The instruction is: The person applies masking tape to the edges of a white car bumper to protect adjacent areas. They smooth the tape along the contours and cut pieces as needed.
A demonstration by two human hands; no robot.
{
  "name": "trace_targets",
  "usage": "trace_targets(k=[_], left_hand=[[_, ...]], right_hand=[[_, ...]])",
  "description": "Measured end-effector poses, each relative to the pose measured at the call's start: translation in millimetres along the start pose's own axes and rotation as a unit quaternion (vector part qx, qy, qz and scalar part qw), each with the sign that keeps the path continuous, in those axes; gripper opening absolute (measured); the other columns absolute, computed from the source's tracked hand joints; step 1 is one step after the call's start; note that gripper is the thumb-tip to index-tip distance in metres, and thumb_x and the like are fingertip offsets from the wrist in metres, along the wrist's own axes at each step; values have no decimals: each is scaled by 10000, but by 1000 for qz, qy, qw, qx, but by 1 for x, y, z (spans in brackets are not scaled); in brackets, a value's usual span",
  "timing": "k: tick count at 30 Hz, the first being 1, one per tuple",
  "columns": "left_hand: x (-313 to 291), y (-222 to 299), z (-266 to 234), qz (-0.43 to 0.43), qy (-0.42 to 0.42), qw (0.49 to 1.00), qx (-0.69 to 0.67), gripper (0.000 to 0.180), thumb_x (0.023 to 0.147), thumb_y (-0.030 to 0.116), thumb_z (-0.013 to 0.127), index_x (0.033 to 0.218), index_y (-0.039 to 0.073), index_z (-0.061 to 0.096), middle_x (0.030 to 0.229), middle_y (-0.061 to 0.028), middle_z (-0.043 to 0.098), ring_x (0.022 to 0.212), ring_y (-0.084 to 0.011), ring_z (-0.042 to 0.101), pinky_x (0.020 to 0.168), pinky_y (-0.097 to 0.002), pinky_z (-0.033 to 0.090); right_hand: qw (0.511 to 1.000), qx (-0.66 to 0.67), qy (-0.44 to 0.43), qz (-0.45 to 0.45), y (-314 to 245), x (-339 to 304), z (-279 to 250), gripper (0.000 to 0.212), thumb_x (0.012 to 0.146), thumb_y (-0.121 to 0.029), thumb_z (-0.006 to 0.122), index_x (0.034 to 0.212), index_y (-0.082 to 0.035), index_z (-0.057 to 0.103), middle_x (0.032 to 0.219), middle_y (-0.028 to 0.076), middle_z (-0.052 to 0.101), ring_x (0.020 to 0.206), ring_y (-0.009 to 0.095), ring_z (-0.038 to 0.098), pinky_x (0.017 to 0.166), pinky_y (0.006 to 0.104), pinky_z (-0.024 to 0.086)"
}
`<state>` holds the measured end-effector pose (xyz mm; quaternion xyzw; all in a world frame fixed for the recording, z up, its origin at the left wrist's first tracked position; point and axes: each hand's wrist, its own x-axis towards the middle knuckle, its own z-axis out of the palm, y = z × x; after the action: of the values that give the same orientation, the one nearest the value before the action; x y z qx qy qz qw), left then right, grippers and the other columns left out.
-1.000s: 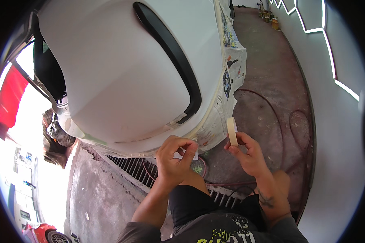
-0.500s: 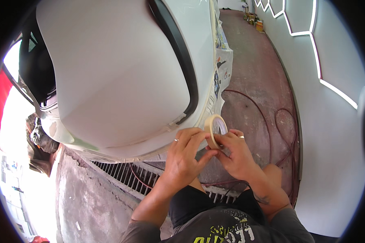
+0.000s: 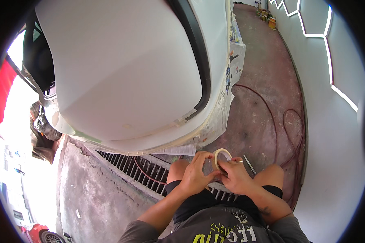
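Roll of cream paper masking tape (image 3: 222, 158), pinched by left hand (image 3: 195, 176) and right hand (image 3: 236, 177), fingers closed on its rim as if seeking the end; white car panel (image 3: 121, 77) ahead.

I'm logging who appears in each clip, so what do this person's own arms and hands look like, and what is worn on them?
Both forearms are bare. The left hand shows no jewellery or glove. The right hand wears a plain silver ring on one finger. A small dark tattoo marks the right forearm near the elbow. Grey short sleeves end at the upper arms.
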<state>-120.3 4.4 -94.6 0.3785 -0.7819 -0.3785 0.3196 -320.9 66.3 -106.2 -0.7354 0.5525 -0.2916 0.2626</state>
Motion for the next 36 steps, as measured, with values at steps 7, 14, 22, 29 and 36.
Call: trace_targets(k=[7, 14, 22, 29, 36], left_hand=[[-5, 1, 4, -34, -1, 999, 19, 515, 831, 192, 910, 1219, 43, 605, 1227, -145, 650, 1133, -344, 676, 941, -424, 545], [0, 17, -8, -68, -27, 997, 27, 336, 892, 181, 847, 1173, 36, 732, 1142, -147, 746, 1029, -342, 725, 920, -405, 565], [-16, 23, 6, 58, 21, 979, 192, 143, 958, 148, 757, 1015, 17, 753, 983, -151, 752, 813, -328, 727, 714, -457, 564], [-21, 9, 14, 6, 38, 995, 96, 137, 1028, 115, 689, 1075, 10, 614, 947, -99, 622, 792, -254, 667, 699, -365, 534], [-2, 37, -18, -175, 7, 953, -248, 119, 1023, 99, 767, 991, 19, 685, 874, 13, 696, 802, -57, 613, 745, -233, 496]], right_hand=[[997, 77, -29, 11, 2, 0, -4, 237, 935, -180, 762, 1128, -107, 646, 828, 88, 731, 851, 345, 709, 1033, 525, 398], [992, 104, -72, -5, 7, -7, -14, 239, 992, -266, 719, 1143, -93, 654, 812, 122, 718, 840, 380, 707, 1015, 498, 412], [986, 114, -104, -69, 18, -16, -20, 310, 1023, -347, 694, 1125, -54, 685, 823, 157, 712, 833, 404, 693, 996, 499, 429], [993, 97, -6, -59, 25, -7, -32, 466, 985, -316, 751, 1362, -54, 668, 864, 157, 748, 787, 348, 701, 963, 479, 463], [977, 171, 102, -73, -8, 0, -59, 442, 983, -256, 755, 1371, -58, 680, 696, 104, 667, 600, 305, 638, 625, 398, 506]])
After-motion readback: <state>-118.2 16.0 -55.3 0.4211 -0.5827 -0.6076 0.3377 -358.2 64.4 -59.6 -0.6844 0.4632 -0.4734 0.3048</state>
